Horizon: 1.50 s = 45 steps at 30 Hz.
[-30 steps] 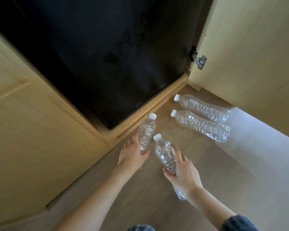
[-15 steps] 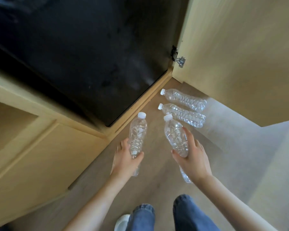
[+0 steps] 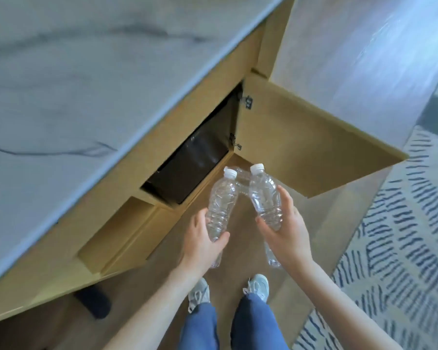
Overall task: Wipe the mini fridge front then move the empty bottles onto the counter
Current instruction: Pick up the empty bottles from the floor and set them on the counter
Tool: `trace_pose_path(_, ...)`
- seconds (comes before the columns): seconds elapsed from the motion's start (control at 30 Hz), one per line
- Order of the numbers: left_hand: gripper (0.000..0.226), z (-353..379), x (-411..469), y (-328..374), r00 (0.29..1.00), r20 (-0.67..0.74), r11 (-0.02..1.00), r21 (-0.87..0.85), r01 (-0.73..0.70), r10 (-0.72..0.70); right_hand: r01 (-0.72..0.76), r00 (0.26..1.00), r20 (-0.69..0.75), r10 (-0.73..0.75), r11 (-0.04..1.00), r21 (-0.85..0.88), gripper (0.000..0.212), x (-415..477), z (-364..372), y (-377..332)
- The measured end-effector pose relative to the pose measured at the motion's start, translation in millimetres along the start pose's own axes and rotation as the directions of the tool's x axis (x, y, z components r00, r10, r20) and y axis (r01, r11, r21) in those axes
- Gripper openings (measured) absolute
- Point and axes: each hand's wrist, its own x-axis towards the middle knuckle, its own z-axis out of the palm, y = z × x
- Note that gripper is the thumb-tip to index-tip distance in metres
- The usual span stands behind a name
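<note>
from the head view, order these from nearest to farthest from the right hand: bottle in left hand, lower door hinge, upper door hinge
From the right hand:
1. bottle in left hand, just to its left
2. lower door hinge, above, by the mini fridge
3. upper door hinge, higher up the door edge

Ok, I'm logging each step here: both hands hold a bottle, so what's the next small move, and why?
Probably carry both bottles up and left onto the marble counter. The left hand and right hand each grip a capped empty bottle, and the counter looks bare.
</note>
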Motion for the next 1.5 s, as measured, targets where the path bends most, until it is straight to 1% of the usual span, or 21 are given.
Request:
trace_pose_path(0.17,0.075,-93.4,-77.0,111.7,0.993,-0.081,0.995,-0.04,-0.094,0.09,0.069,0.997,-0.038,-0.068,0.997,0.02,0.082,-50.3,-107.2,-101.0)
trace_pose_path(0.27,0.073,-140.9,-111.7,162.7,0.976,-0.148,0.979,-0.105,-0.176,0.16,0.136,0.988,-0.077,-0.133,0.99,0.04,0.085,-72.7,-153.3,-153.9)
trace_pose_path(0.33,0.073,-165.8,-126.8,186.6,0.961,-0.195,0.968,-0.118,-0.221,0.195,0.173,0.981,-0.1,-0.167,0.983,0.058,0.088,-80.6,-174.6,-181.3)
trace_pose_path(0.4,0.075,-187.4,-139.3,205.6,0.941,-0.246,0.952,-0.142,-0.272,0.233,0.204,0.973,-0.121,-0.195,0.976,0.074,0.087,-87.1,-191.4,-205.4)
trace_pose_path(0.47,0.071,-205.5,-147.6,222.0,0.914,-0.308,0.928,-0.18,-0.327,0.263,0.243,0.96,-0.163,-0.228,0.967,0.081,0.078,-87.5,-204.7,-225.1)
trace_pose_path(0.53,0.066,-220.2,-154.0,232.9,0.883,-0.371,0.907,-0.19,-0.375,0.287,0.303,0.933,-0.213,-0.289,0.952,0.039,0.068,-86.7,-213.8,-241.7)
trace_pose_path(0.57,0.068,-227.7,-157.3,238.3,0.866,-0.404,0.901,-0.185,-0.393,0.295,0.332,0.919,-0.233,-0.317,0.943,0.026,0.066,-86.4,-217.9,-249.3)
trace_pose_path(0.67,0.075,-245.5,-164.4,247.1,0.818,-0.481,0.891,-0.146,-0.43,0.316,0.388,0.897,-0.248,-0.365,0.92,0.048,0.062,-84.7,-225.8,-267.9)
trace_pose_path(0.77,0.075,-257.9,-172.4,249.0,0.784,-0.532,0.88,-0.139,-0.454,0.32,0.406,0.897,-0.246,-0.367,0.904,0.134,0.065,-84.1,-224.6,-277.3)
trace_pose_path(0.83,0.073,-260.3,-176.4,243.7,0.784,-0.547,0.881,-0.162,-0.444,0.294,0.405,0.903,-0.236,-0.36,0.895,0.187,0.065,-85.5,-219.4,-278.8)
trace_pose_path(0.93,0.072,-255.1,-186.0,228.2,0.804,-0.557,0.89,-0.232,-0.392,0.209,0.377,0.924,-0.176,-0.338,0.881,0.287,0.058,-91.8,-206.7,-276.6)
trace_pose_path(1.07,0.07,-240.6,-201.8,204.9,0.851,-0.512,0.885,-0.335,-0.323,0.117,0.288,0.956,-0.064,-0.285,0.883,0.371,0.059,-101.5,-185.3,-268.8)
trace_pose_path(1.17,0.07,-231.0,-215.1,193.1,0.872,-0.488,0.875,-0.404,-0.268,0.042,0.272,0.954,0.01,-0.299,0.88,0.388,0.059,-109.6,-175.5,-265.1)
trace_pose_path(1.3,0.069,-228.0,-230.0,187.8,0.867,-0.497,0.88,-0.424,-0.215,-0.028,0.282,0.939,0.074,-0.336,0.874,0.395,0.057,-113.2,-171.7,-267.4)
trace_pose_path(1.5,0.067,-227.0,-246.9,186.9,0.825,-0.554,0.876,-0.446,-0.181,-0.112,0.305,0.906,0.16,-0.392,0.867,0.394,0.057,-111.8,-166.4,-271.6)
